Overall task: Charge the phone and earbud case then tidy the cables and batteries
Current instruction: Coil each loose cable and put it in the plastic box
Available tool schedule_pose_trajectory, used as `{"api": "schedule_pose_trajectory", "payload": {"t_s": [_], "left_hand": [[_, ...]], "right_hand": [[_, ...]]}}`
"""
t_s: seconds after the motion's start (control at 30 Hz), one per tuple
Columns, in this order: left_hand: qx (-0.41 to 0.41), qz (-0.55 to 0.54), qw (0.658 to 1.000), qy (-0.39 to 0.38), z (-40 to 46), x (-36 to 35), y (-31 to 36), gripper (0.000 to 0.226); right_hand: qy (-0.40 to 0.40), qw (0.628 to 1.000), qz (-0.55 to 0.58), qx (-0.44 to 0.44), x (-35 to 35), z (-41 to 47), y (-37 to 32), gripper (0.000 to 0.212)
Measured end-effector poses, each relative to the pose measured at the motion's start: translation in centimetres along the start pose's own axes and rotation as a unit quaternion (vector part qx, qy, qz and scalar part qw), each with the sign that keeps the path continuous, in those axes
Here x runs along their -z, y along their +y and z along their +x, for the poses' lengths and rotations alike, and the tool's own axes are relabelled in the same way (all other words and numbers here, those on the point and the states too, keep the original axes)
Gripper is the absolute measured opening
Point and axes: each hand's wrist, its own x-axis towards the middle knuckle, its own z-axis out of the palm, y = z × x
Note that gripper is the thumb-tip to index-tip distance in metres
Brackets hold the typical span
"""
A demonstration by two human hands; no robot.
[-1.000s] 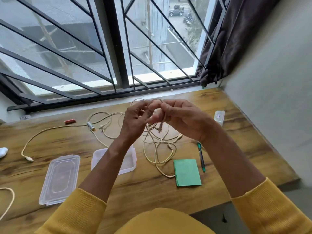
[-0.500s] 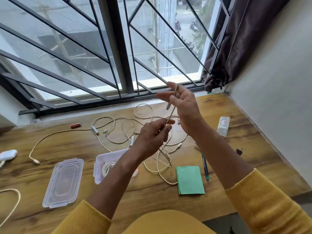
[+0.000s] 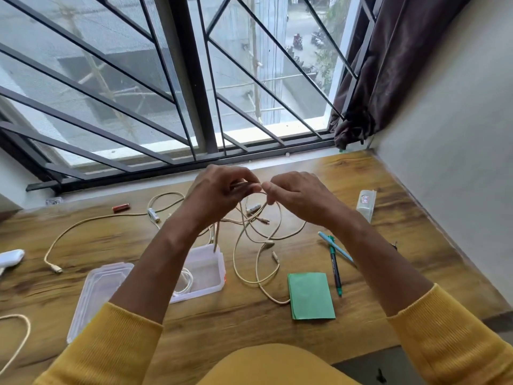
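While the fingers [image 3: 249, 187] of the left hand [image 3: 219, 190] are curled and pinching several gathered turns of a beige cable [image 3: 273, 218], the right hand [image 3: 297, 193] pinches the same cable just beside them, forefinger and thumb closed on the strand. Both hands are raised above the table [image 3: 388, 245], and the cable hangs from them in loose loops that trail into a tangle lying between the hands and a green notepad [image 3: 311, 295]. One end dangles over an open clear plastic box [image 3: 211, 273], which already holds a coiled white cable [image 3: 186, 282]; its lid [image 3: 97, 287] lies just beside it on the left.

The step in hand looks like the tidying: coiling this cable into a bundle. The next move probably calls for drawing up more slack without snagging the tangle, then laying another turn into the left hand's pinch. Another beige cable [image 3: 83, 226] and a battery [image 3: 153, 214] are still loose on the table, with a red battery [image 3: 121, 208] farther back. No phone is visible.
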Motion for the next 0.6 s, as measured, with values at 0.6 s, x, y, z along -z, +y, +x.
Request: {"api": "schedule_pose_trajectory", "payload": {"t_s": [0.6], "left_hand": [[0.066, -0.158, 0.984, 0.042, -1.2, -4.5, 0.0, 0.014]], "right_hand": [[-0.032, 0.704, 0.697, 0.134, 3.6, 2.6, -2.4, 0.045]]}}
